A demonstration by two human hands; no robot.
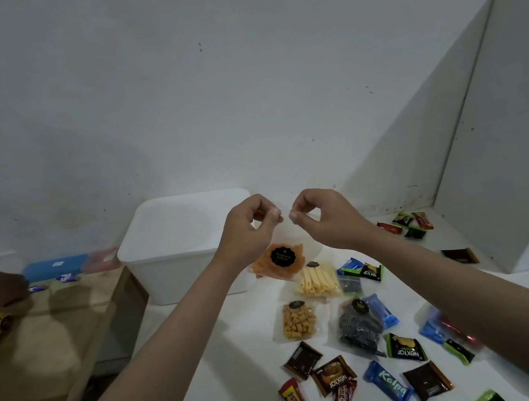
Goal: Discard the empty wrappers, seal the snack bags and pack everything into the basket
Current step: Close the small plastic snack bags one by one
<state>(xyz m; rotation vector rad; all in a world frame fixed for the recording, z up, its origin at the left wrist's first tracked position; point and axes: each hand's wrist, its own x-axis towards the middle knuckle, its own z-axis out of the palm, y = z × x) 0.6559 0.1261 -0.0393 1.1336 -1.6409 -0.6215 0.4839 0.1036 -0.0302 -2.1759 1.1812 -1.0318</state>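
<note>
At nine o'clock of the hands, the white basket is seen empty. The clear bag of orange chips is held up at the centre, its top edge pinched by the left hand and, at three o'clock, by the right hand. If the strip is pressed unevenly, the seal may be left partly open and chips spilled.

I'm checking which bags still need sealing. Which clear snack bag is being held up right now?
The clear bag of orange chips: left hand and right hand pinch its top; the others lie on the table.
</note>
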